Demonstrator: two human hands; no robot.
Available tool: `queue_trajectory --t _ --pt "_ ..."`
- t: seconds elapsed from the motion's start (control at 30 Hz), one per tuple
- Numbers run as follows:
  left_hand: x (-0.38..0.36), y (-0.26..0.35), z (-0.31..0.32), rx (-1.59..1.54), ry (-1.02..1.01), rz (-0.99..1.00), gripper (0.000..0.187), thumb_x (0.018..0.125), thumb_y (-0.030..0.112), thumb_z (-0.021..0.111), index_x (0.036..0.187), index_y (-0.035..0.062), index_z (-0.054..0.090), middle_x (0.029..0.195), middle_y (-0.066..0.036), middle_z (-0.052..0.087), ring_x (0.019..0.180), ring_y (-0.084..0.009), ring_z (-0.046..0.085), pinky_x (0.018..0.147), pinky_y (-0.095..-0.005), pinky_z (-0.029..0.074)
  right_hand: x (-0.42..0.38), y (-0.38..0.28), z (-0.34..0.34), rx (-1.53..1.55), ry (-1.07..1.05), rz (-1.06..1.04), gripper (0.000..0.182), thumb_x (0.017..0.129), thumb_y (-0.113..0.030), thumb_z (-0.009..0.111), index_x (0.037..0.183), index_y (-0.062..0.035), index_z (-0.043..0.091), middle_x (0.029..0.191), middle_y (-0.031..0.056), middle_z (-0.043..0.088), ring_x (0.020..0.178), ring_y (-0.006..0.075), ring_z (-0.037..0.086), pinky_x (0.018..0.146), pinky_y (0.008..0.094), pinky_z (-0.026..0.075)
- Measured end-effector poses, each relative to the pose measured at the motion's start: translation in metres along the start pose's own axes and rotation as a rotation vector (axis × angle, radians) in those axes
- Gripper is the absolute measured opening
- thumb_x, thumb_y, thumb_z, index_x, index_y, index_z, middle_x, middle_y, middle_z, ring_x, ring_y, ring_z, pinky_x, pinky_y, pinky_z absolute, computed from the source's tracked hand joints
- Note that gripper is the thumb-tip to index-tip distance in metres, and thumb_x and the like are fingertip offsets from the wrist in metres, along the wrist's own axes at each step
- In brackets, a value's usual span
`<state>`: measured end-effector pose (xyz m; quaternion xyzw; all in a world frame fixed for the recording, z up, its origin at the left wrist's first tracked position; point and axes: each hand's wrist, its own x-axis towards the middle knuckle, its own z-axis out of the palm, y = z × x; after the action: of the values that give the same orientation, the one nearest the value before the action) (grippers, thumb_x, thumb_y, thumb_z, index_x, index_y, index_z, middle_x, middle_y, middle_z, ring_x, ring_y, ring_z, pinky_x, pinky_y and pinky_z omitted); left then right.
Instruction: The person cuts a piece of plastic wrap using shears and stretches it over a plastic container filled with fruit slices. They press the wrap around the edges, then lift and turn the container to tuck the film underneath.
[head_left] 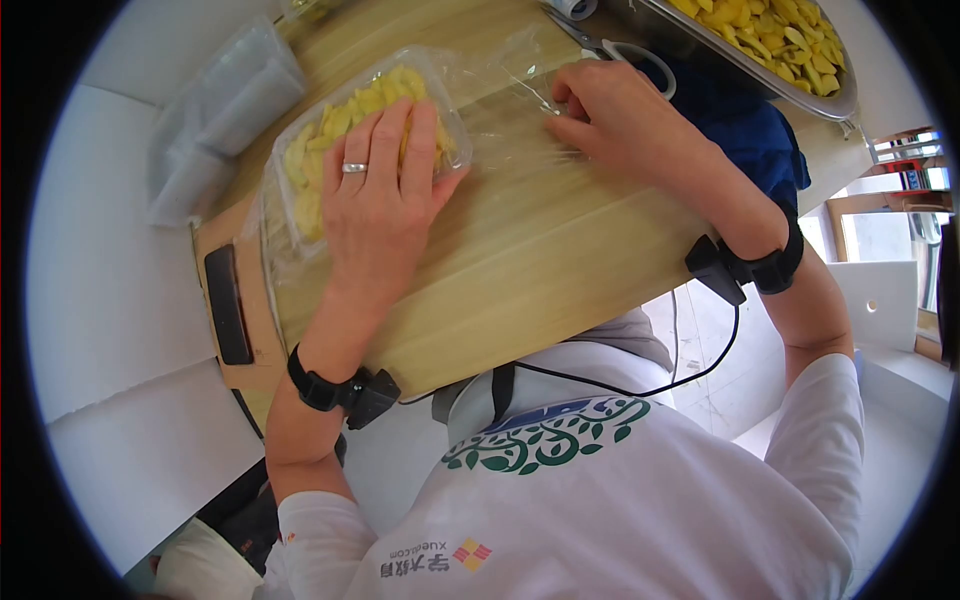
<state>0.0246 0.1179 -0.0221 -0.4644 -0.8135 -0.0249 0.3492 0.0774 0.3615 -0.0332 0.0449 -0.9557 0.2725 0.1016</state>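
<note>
My left hand [382, 200], with a ring on one finger, lies over a clear plastic tray [455, 125] of yellow slices [335, 120]. Its fingers are stretched flat across the slices, and the thumb rests near the tray's near edge. Thin clear plastic film [510, 115] spreads around the tray and to its right over the wooden table. At the film's right end my right hand [625, 115] is closed, thumb and fingers pinching the film. Scissors [655, 70] with white handles lie just behind the right hand.
A metal tray [850, 100] full of yellow slices stands at the back right. Dark blue cloth [755, 140] lies beside my right forearm. Stacked clear plastic trays [250, 90] sit at the back left. A dark phone [228, 305] rests at the table's left end.
</note>
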Motion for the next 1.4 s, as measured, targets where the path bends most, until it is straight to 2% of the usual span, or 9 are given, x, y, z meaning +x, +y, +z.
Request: queue_trajectory --t 0.23,0.5,0.6,0.83,0.93,1.0,1.1,1.2,1.4 --pt "0.001 -0.002 0.002 -0.014 0.005 0.037 0.061 0.068 0.025 0.079 0.120 0.0026 0.057 0.116 -0.010 0.056 0.103 -0.0263 0.055 0.085 -0.0392 0.045 -0.004 -0.002 -0.001 0.005 -0.020 0.028 0.016 0.078 -0.013 0.061 0.074 0.0023 0.059 0.078 0.0179 0.065 0.074 0.0366 0.061 0.067 0.0417 0.048" --pt "0.000 -0.001 0.004 0.001 0.000 0.051 0.060 0.068 0.026 0.079 0.120 0.0026 0.057 0.117 -0.010 0.056 0.103 -0.0264 0.055 0.085 -0.0392 0.045 -0.004 0.005 -0.006 0.735 -0.077 0.372 0.014 0.080 -0.012 0.062 0.076 0.0001 0.056 0.062 0.0069 0.061 0.053 0.0104 0.054 0.051 0.0249 0.043" --pt "-0.001 0.000 0.003 -0.002 -0.011 0.038 0.061 0.068 0.027 0.079 0.120 0.0027 0.057 0.116 -0.009 0.056 0.103 -0.0261 0.055 0.085 -0.0391 0.045 -0.004 0.011 -0.013 0.838 -0.125 0.390 0.010 0.086 -0.011 0.059 0.086 -0.0030 0.055 0.075 0.0055 0.067 0.051 0.0032 0.048 0.048 0.0174 0.038" --pt "0.005 0.003 -0.012 -0.017 -0.095 0.016 0.067 0.068 0.034 0.080 0.122 0.0040 0.055 0.118 -0.009 0.057 0.104 -0.0260 0.055 0.088 -0.0386 0.043 -0.006 0.010 -0.017 0.918 -0.040 0.408 0.012 0.087 -0.015 0.063 0.088 -0.0043 0.056 0.076 0.0022 0.065 0.054 0.0039 0.051 0.051 0.0168 0.041" --pt "0.012 0.007 -0.020 -0.008 -0.145 -0.001 0.068 0.069 0.035 0.080 0.125 0.0044 0.054 0.119 -0.009 0.057 0.105 -0.0260 0.055 0.090 -0.0372 0.042 -0.006 0.010 -0.031 0.839 -0.241 0.402 0.023 0.091 -0.015 0.059 0.106 0.0022 0.054 0.092 0.0158 0.067 0.078 0.0186 0.066 0.067 0.0265 0.052" --pt "0.015 0.010 -0.019 -0.001 -0.139 -0.005 0.068 0.070 0.036 0.080 0.124 0.0043 0.054 0.119 -0.009 0.057 0.105 -0.0261 0.055 0.090 -0.0373 0.041 -0.006 0.005 -0.021 0.874 -0.025 0.417 0.006 0.090 -0.005 0.057 0.091 -0.0016 0.053 0.065 0.0042 0.064 0.049 0.0061 0.055 0.044 0.0166 0.041" --pt "0.019 0.011 -0.006 -0.035 -0.076 0.006 0.065 0.071 0.034 0.080 0.123 0.0043 0.055 0.120 -0.008 0.057 0.106 -0.0258 0.055 0.091 -0.0381 0.041 -0.008 0.022 -0.015 0.847 -0.163 0.412 0.022 0.089 -0.014 0.063 0.106 -0.0015 0.055 0.092 0.0111 0.068 0.075 0.0141 0.065 0.066 0.0260 0.052" --pt "0.018 0.012 0.005 -0.004 -0.041 0.004 0.061 0.071 0.033 0.079 0.121 0.0057 0.056 0.119 -0.007 0.057 0.106 -0.0254 0.054 0.090 -0.0385 0.043 -0.010 0.015 -0.009 0.871 -0.008 0.338 0.014 0.088 -0.017 0.065 0.091 -0.0049 0.059 0.074 0.0004 0.062 0.057 0.0043 0.053 0.054 0.0163 0.042" --pt "0.015 0.014 0.010 0.098 -0.041 -0.005 0.059 0.069 0.033 0.080 0.117 0.0082 0.058 0.116 -0.005 0.056 0.107 -0.0247 0.054 0.087 -0.0378 0.045 -0.014 0.023 -0.014 1.021 -0.026 0.450 0.017 0.089 -0.020 0.067 0.096 -0.0062 0.061 0.075 -0.0017 0.060 0.065 0.0031 0.055 0.058 0.0157 0.044"
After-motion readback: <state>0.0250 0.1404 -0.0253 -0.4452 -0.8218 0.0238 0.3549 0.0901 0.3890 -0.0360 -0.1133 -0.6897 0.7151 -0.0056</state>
